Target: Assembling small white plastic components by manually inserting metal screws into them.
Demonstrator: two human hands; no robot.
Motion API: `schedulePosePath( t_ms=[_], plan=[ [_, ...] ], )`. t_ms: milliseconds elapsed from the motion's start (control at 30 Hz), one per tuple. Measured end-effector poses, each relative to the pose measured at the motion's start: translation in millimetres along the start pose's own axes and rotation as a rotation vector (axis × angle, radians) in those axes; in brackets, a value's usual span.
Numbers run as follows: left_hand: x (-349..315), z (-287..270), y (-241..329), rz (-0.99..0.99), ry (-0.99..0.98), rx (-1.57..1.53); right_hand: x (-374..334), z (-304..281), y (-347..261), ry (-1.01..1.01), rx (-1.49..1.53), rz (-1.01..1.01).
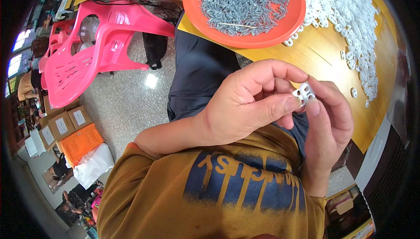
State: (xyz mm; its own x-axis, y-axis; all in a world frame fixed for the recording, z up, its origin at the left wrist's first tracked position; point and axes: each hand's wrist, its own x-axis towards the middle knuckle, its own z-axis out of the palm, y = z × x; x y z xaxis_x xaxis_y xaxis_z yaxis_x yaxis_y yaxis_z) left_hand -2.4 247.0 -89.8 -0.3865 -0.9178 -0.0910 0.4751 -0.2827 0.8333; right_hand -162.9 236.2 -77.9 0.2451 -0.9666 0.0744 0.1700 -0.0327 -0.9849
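In front of my lap, both hands pinch a small white plastic piece with holes. My left hand grips its left side between thumb and index finger, the other fingers curled behind. On the right side, the thumb and index finger of my right hand close on the same piece. Whether it is one part or two pressed together I cannot tell. Beyond the hands, an orange-red round tray holds a heap of small metal springs, with a thin pale stick across them.
A large pile of white two-holed plastic pieces spreads over the yellow table. One loose white piece lies apart, near my right hand. A pink plastic chair stands at left, with cardboard boxes and a white bag beyond.
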Motion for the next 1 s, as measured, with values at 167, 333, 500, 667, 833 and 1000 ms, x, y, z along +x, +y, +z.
schedulePosePath(
  t_ms=[167, 333, 500, 667, 833, 1000],
  plan=[
    [-1, 1, -1, -0.017, 0.006, -0.042, 0, 2, 0, 0.007, 0.066, 0.026],
    [-1, 6, -2, 0.024, 0.107, -0.040, 0, 3, -1, 0.041, 0.177, 0.102],
    [-2, 7, -2, 0.005, 0.162, 0.011, -2, 6, 3, 0.059, 0.071, 0.060],
    [-4, 11, -5, 0.043, 0.219, 0.021, -2, 10, 4, 0.077, -0.014, -0.008],
    [-7, 9, -6, 0.126, 0.201, 0.075, -2, 12, 2, 0.108, 0.044, 0.016],
    [-8, 10, -6, 0.158, 0.215, 0.132, -1, 13, 5, 0.126, 0.029, -0.013]
  ],
)
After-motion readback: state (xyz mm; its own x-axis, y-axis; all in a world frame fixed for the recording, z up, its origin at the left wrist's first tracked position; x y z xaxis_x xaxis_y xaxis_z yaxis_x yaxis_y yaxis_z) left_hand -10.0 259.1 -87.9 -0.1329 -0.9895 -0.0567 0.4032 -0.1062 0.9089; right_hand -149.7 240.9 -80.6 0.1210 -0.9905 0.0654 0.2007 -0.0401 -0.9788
